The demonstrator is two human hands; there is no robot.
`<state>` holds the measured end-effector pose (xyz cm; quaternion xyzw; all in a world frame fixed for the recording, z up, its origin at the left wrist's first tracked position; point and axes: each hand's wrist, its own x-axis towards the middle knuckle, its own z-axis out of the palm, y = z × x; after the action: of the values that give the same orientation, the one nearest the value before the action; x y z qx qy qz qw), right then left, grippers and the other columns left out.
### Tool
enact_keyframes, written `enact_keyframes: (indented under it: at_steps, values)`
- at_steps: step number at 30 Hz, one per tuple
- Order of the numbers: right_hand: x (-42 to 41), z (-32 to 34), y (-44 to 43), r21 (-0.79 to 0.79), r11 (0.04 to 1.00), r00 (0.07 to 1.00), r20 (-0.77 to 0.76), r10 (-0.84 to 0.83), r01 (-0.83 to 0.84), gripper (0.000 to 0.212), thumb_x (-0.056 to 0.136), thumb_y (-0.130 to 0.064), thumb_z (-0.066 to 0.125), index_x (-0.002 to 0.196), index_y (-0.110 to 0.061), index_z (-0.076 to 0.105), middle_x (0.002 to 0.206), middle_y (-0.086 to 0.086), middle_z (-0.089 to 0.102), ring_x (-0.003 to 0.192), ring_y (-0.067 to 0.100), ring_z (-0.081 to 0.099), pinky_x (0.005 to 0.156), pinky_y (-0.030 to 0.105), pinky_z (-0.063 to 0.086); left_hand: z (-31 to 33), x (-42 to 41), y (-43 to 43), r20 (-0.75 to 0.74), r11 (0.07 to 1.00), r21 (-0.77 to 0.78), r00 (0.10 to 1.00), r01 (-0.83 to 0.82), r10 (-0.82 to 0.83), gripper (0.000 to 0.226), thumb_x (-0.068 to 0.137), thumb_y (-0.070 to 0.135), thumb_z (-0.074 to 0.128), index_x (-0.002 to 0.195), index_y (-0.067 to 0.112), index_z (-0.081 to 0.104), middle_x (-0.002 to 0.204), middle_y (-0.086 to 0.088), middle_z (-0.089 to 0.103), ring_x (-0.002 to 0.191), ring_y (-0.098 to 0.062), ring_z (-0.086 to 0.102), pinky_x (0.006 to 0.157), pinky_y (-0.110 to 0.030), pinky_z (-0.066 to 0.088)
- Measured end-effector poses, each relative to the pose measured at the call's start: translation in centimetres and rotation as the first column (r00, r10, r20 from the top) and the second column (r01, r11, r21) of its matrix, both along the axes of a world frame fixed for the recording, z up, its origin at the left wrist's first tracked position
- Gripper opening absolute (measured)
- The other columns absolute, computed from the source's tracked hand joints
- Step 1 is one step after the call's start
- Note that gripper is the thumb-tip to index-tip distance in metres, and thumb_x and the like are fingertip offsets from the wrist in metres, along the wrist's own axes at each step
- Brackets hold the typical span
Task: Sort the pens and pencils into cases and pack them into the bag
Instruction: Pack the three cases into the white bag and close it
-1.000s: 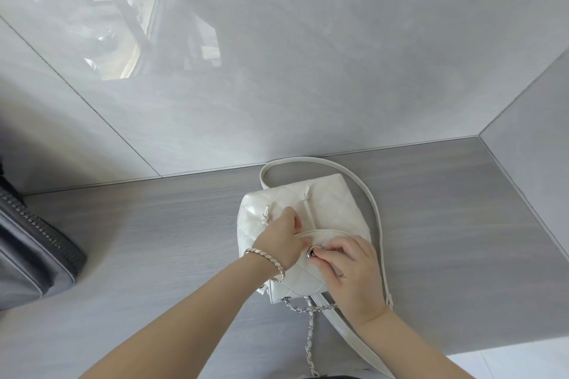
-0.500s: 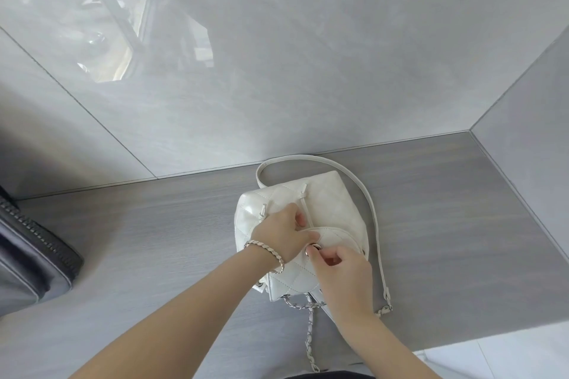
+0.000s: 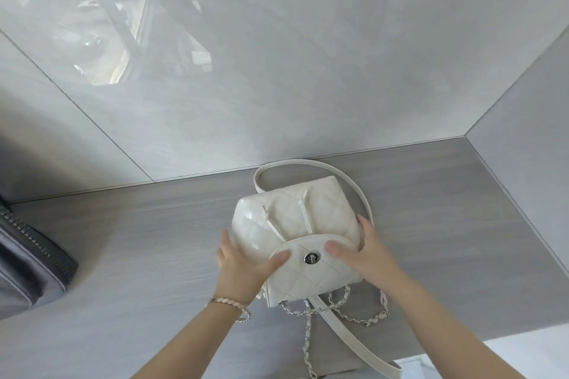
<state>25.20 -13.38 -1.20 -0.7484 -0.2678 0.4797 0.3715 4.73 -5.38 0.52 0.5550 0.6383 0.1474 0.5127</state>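
One bag [image 3: 292,212] lies on the counter [image 3: 138,240], close to the back wall [image 3: 308,71] and a little right of centre. It is small and boxy with rounded corners, made of glossy white leather-like material stitched in a diamond quilt. Its long axis runs roughly from the person toward the wall, tilted slightly left: the base points at the wall and the flap end faces the person. The curved flap [image 3: 311,277] is closed and carries one round silver turn clasp [image 3: 311,258]. Two thin white cords [image 3: 304,212] with knotted ends lie up the front from under the flap. One flat white strap [image 3: 348,177] loops round the far end, and silver chain [image 3: 354,314] threaded with white trails off the near end. The left grip [image 3: 243,258] lies against the bag's left side with fingers straight and its thumb pressed on the flap; the right grip [image 3: 366,252] mirrors it on the right side, neither one clenched. A braided bracelet [image 3: 229,304] circles the left wrist. The counter is matt grey with a fine wood grain, and the wall is polished grey tile. One dark grey zipped case [image 3: 30,255] sits at the left edge.
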Motion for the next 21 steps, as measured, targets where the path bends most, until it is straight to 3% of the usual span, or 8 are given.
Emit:
enact_keyframes:
  at_steps: [1, 3, 9, 11, 13, 14, 18, 21]
  values:
    - [0.0, -0.2, 0.2, 0.005, 1.0, 0.998, -0.058, -0.02, 0.02, 0.115, 0.045, -0.056, 0.081, 0.14, -0.028, 0.023, 0.123, -0.011, 0.048, 0.108, 0.008, 0.053, 0.085, 0.028, 0.048, -0.1, -0.1, 0.4, 0.109, 0.991, -0.136, 0.993, -0.017, 0.032, 0.129, 0.033, 0.053, 0.087, 0.137, 0.009, 0.026, 0.139, -0.011, 0.041, 0.123, -0.025, 0.045, 0.101, -0.04, 0.041]
    - [0.0, -0.4, 0.5, 0.011, 0.998, 0.986, -0.153, -0.059, 0.061, 0.113, 0.045, -0.051, 0.086, 0.137, -0.027, 0.026, 0.114, -0.015, 0.052, 0.1, 0.004, 0.055, 0.072, 0.022, 0.047, -0.5, -0.4, 1.0, 0.207, 0.97, -0.242, 0.975, -0.033, 0.085, 0.121, 0.026, 0.052, 0.086, 0.128, 0.006, 0.04, 0.123, -0.012, 0.059, 0.107, -0.026, 0.06, 0.092, -0.045, 0.051]
    - [0.9, 2.1, 0.6, 0.053, 0.986, 0.965, -0.218, -0.146, 0.161, 0.079, 0.048, -0.053, 0.073, 0.115, -0.028, 0.039, 0.101, -0.016, 0.058, 0.085, -0.001, 0.059, 0.056, 0.015, 0.048, 0.7, 0.6, 1.1, 0.295, 0.969, -0.242, 0.947, -0.058, 0.13, 0.105, 0.026, 0.048, 0.088, 0.115, 0.005, 0.053, 0.104, -0.011, 0.069, 0.09, -0.027, 0.068, 0.073, -0.045, 0.058]
    - [2.3, 4.3, 0.8, 0.079, 0.982, 0.978, -0.132, -0.16, 0.171, 0.05, 0.065, -0.055, 0.066, 0.103, -0.032, 0.042, 0.093, -0.018, 0.055, 0.08, -0.003, 0.057, 0.054, 0.013, 0.046, 2.0, 2.0, 0.5, 0.324, 0.975, -0.221, 0.94, -0.033, 0.105, 0.099, 0.028, 0.047, 0.087, 0.113, 0.005, 0.056, 0.102, -0.01, 0.07, 0.089, -0.027, 0.069, 0.074, -0.048, 0.057]
    - [4.7, 6.9, 0.9, 0.128, 0.971, 0.979, -0.004, -0.202, 0.201, 0.03, 0.077, -0.053, 0.061, 0.093, -0.034, 0.043, 0.089, -0.018, 0.053, 0.073, -0.005, 0.055, 0.046, 0.008, 0.042, 3.6, 4.6, -0.1, 0.377, 0.986, -0.166, 0.925, 0.011, 0.053, 0.086, 0.034, 0.045, 0.086, 0.107, 0.007, 0.062, 0.093, -0.007, 0.073, 0.079, -0.022, 0.07, 0.069, -0.042, 0.058]
    - [5.9, 8.2, 1.0, 0.157, 0.965, 0.973, 0.065, -0.222, 0.21, 0.032, 0.078, -0.054, 0.061, 0.095, -0.034, 0.044, 0.088, -0.017, 0.054, 0.07, -0.006, 0.055, 0.046, 0.009, 0.042, 4.5, 6.0, -0.2, 0.399, 0.991, -0.136, 0.916, 0.019, 0.038, 0.081, 0.037, 0.044, 0.085, 0.106, 0.007, 0.063, 0.09, -0.006, 0.073, 0.076, -0.022, 0.07, 0.068, -0.041, 0.057]
    - [12.2, 13.4, -0.6, 0.302, 0.92, 0.883, 0.32, -0.343, 0.248, 0.054, 0.063, -0.069, 0.058, 0.102, -0.034, 0.046, 0.084, -0.016, 0.057, 0.072, -0.003, 0.056, 0.056, 0.022, 0.038, 7.1, 13.6, -0.9, 0.508, 0.997, -0.021, 0.86, 0.071, -0.051, 0.094, 0.038, 0.053, 0.08, 0.117, 0.008, 0.055, 0.109, -0.007, 0.068, 0.097, -0.022, 0.067, 0.083, -0.041, 0.056]
    - [17.9, 15.8, -2.4, 0.365, 0.877, 0.797, 0.401, -0.451, 0.312, 0.05, 0.059, -0.069, 0.053, 0.099, -0.039, 0.046, 0.082, -0.015, 0.054, 0.072, 0.003, 0.055, 0.058, 0.026, 0.039, 7.9, 20.0, -2.4, 0.549, 0.993, 0.009, 0.829, 0.118, -0.103, 0.092, 0.044, 0.051, 0.081, 0.119, 0.008, 0.048, 0.111, -0.004, 0.065, 0.098, -0.02, 0.065, 0.069, -0.028, 0.056]
